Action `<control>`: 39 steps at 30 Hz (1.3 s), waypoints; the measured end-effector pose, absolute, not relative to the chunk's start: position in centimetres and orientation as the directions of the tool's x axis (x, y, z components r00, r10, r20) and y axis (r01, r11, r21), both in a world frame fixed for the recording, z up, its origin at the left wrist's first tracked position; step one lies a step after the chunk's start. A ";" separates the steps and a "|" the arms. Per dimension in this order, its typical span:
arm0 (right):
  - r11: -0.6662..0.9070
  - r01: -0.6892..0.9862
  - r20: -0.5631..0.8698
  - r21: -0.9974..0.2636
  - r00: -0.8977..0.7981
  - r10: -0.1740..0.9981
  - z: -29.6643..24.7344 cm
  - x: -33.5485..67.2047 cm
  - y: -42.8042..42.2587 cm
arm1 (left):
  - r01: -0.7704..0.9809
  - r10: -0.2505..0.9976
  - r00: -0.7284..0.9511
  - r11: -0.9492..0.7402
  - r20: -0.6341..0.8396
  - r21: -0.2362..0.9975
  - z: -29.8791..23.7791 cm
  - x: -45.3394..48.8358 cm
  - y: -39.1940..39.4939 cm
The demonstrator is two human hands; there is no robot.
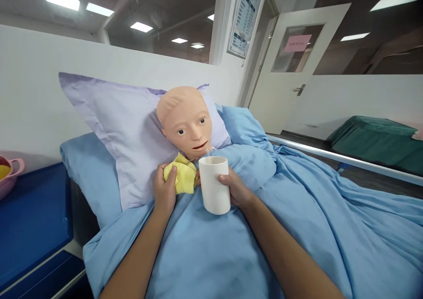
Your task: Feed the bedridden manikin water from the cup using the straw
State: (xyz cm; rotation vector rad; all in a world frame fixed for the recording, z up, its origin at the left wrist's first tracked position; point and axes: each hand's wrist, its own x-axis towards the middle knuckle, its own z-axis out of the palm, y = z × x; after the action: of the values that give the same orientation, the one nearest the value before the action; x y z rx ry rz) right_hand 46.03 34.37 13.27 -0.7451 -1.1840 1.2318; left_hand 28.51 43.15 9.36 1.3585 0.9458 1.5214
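Observation:
A training manikin's head [187, 120] lies on a lilac pillow [128, 131], tucked under a light blue blanket [297, 219]. My left hand [165, 188] is closed on a crumpled yellow cloth [181, 173], held just under the manikin's chin. My right hand [236, 188] grips a plain white cup [214, 184] upright, close below the manikin's mouth. A thin clear straw [209, 150] seems to run from the cup to the lips.
A blue bedside cabinet [33, 219] stands at the left with a pink basin [8, 173] on it. A metal bed rail [346, 160] runs along the right. Beyond it lies a green-covered bed [373, 140]. A white door [297, 74] is behind.

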 end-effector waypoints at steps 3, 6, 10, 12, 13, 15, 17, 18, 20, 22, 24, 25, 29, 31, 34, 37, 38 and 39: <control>0.225 -0.300 0.263 -0.927 -0.090 0.961 13.3 46.0 34.4 | -0.132 0.942 -0.013 -0.334 0.335 0.933 9.2 28.5 43.3; 0.217 -0.309 0.257 -0.926 -0.093 0.962 13.2 46.1 34.5 | -0.135 0.935 -0.010 -0.351 0.353 0.926 9.0 28.4 43.5; 0.206 -0.325 0.245 -0.923 -0.084 0.966 13.2 46.2 34.5 | -0.152 0.938 -0.020 -0.346 0.347 0.926 8.8 28.5 43.6; 0.208 -0.324 0.247 -0.923 -0.086 0.965 13.2 46.1 34.5 | -0.173 0.941 -0.020 -0.337 0.338 0.926 8.8 28.6 43.6; 0.210 -0.320 0.250 -0.924 -0.088 0.964 13.3 46.1 34.5 | -0.181 0.941 -0.019 -0.335 0.337 0.925 8.8 28.6 43.6; 0.214 -0.311 0.255 -0.926 -0.098 0.962 13.3 46.1 34.5 | -0.191 0.941 -0.023 -0.335 0.337 0.923 8.8 28.6 43.6; 0.221 -0.305 0.261 -0.926 -0.098 0.960 13.2 46.1 34.5 | -0.193 0.943 -0.025 -0.331 0.332 0.924 8.9 28.6 43.5; 0.224 -0.304 0.264 -0.926 -0.098 0.960 13.2 46.1 34.5 | -0.189 0.944 -0.027 -0.329 0.330 0.925 9.0 28.6 43.5; 0.229 -0.301 0.268 -0.926 -0.097 0.958 13.2 46.1 34.5 | -0.177 0.944 -0.034 -0.328 0.327 0.928 9.1 28.6 43.4; 0.233 -0.302 0.272 -0.924 -0.093 0.958 13.2 46.1 34.5 | -0.161 0.943 -0.047 -0.332 0.329 0.929 9.1 28.6 43.4; 0.235 -0.306 0.276 -0.923 -0.099 0.956 13.3 46.1 34.4 | -0.161 0.943 -0.054 -0.333 0.328 0.929 9.0 28.7 43.5; 0.236 -0.308 0.279 -0.922 -0.105 0.955 13.4 46.0 34.4 | -0.162 0.943 -0.058 -0.332 0.327 0.929 9.0 28.7 43.5; 0.247 -0.316 0.294 -0.916 -0.110 0.950 13.4 46.0 34.3 | -0.165 0.943 -0.062 -0.332 0.326 0.929 8.9 28.7 43.6; 0.247 -0.317 0.294 -0.916 -0.110 0.949 13.4 46.0 34.4 | -0.175 0.943 -0.056 -0.333 0.328 0.927 8.9 28.7 43.7; 0.232 -0.312 0.278 -0.921 -0.110 0.954 13.2 46.2 34.4 | -0.169 0.942 -0.061 -0.335 0.329 0.927 8.8 28.7 43.7; 0.224 -0.316 0.267 -0.922 -0.101 0.958 13.1 46.3 34.4 | -0.162 0.941 -0.060 -0.338 0.333 0.927 8.8 28.7 43.7; 0.224 -0.316 0.267 -0.922 -0.100 0.959 13.1 46.3 34.4 | -0.167 0.940 -0.055 -0.340 0.336 0.925 8.9 28.7 43.6; 0.223 -0.314 0.266 -0.923 -0.100 0.959 13.1 46.2 34.4 | -0.173 0.939 -0.049 -0.343 0.340 0.923 8.9 28.7 43.6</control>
State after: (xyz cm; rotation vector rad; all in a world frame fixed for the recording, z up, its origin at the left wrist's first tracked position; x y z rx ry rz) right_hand 46.24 34.45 13.09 -0.7333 -1.1887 1.2502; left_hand 28.70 43.60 8.91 1.3093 0.8994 1.5545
